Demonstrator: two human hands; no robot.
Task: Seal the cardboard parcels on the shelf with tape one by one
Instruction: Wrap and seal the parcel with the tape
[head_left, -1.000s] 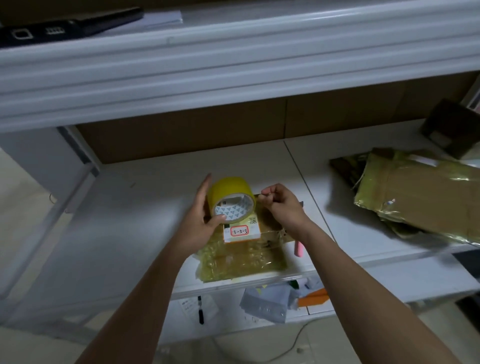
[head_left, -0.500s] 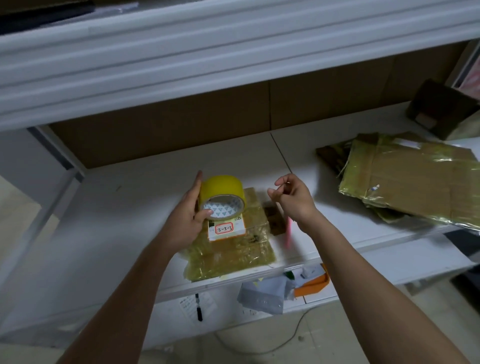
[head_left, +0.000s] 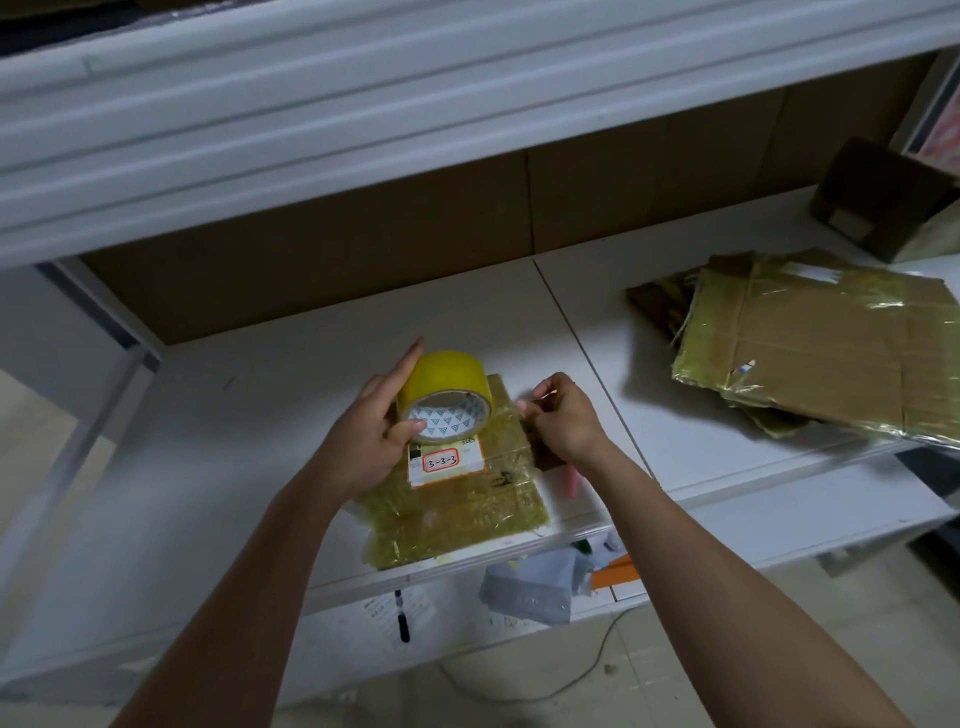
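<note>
A left hand (head_left: 371, 441) grips a light, rigid tape roll (head_left: 444, 397) by its rim above a small, crinkly taped parcel (head_left: 467, 499); right hand (head_left: 563, 415) fingers pinch what seems the thin sticky tape end beside it.

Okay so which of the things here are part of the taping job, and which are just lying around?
Part of the job:
yellow tape roll, held by the left hand
small labelled parcel under it
right hand, pinching at the parcel's edge
flat parcels on the right

Lying about:
pink pen
dark box
black marker
grey bag
</note>
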